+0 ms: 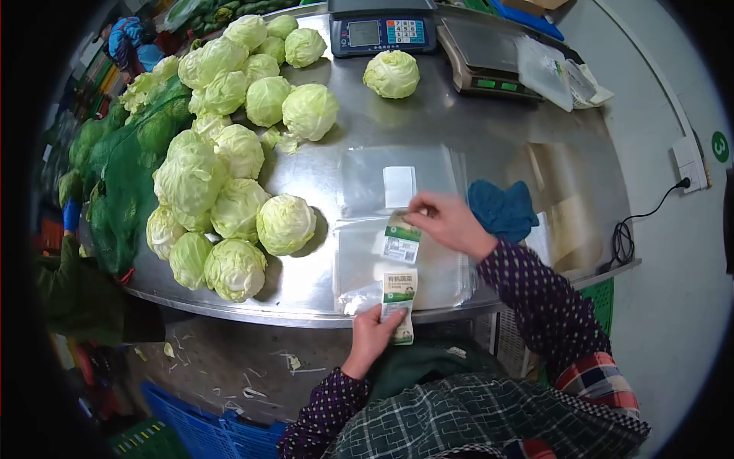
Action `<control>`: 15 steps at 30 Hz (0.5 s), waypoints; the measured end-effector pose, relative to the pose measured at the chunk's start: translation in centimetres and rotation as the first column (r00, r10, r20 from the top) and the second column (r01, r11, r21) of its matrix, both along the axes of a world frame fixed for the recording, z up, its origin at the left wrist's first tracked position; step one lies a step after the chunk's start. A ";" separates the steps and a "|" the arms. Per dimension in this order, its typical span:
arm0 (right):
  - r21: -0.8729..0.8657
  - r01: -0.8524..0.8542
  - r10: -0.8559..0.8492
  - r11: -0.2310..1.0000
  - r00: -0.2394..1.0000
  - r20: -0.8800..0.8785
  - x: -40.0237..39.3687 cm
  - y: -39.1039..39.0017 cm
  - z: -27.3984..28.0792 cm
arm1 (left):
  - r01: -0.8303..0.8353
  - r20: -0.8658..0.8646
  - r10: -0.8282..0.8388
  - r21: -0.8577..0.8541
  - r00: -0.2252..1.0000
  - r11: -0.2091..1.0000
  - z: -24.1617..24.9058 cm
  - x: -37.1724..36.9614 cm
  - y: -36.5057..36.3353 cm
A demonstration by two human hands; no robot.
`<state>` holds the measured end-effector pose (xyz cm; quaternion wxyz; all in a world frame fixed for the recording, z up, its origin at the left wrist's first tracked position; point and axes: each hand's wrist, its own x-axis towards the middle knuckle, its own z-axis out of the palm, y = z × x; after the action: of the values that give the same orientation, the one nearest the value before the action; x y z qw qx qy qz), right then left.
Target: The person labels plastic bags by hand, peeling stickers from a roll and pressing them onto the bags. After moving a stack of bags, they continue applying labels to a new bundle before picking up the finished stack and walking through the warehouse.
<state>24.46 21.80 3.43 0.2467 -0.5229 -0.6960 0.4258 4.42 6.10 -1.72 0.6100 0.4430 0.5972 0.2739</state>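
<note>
My left hand (374,337) pinches a strip of printed labels (400,287) at the table's front edge. Just above it, my right hand (446,222) has its thumb and fingers closed on the top of a single green and white label (401,239), which lies over the clear plastic bags (355,264). The bags are stacked flat on the metal table, and a white label (399,187) sits on the upper ones. A crumpled blue cloth (502,209) is right of my right hand.
Many cabbages (267,101) are heaped at the left beside a green net (134,176). One cabbage (391,74) sits before a digital scale (382,32). Another scale (489,57) stands at the back right. Blue crate (206,421) below; a person (131,42) at the far left.
</note>
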 end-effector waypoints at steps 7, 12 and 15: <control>0.200 -0.123 0.001 0.972 0.854 0.521 0.0 -1.1 -5.9 | 0.135 0.157 -0.141 0.046 0.978 0.990 0.6 0.0 -1.4; 0.330 -0.381 0.204 0.864 0.863 0.462 0.5 -4.6 -7.4 | 0.275 -0.200 -0.203 0.461 0.958 0.843 -0.1 -0.4 -0.5; 0.359 -0.288 0.158 0.888 0.923 0.350 0.6 -4.2 -8.0 | 0.347 -0.042 -0.354 0.334 0.934 0.876 0.4 0.3 0.5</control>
<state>25.03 17.60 -4.53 0.1851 -0.4367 -0.8547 0.2109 4.72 6.65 -1.35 0.5710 0.6385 0.4450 0.2614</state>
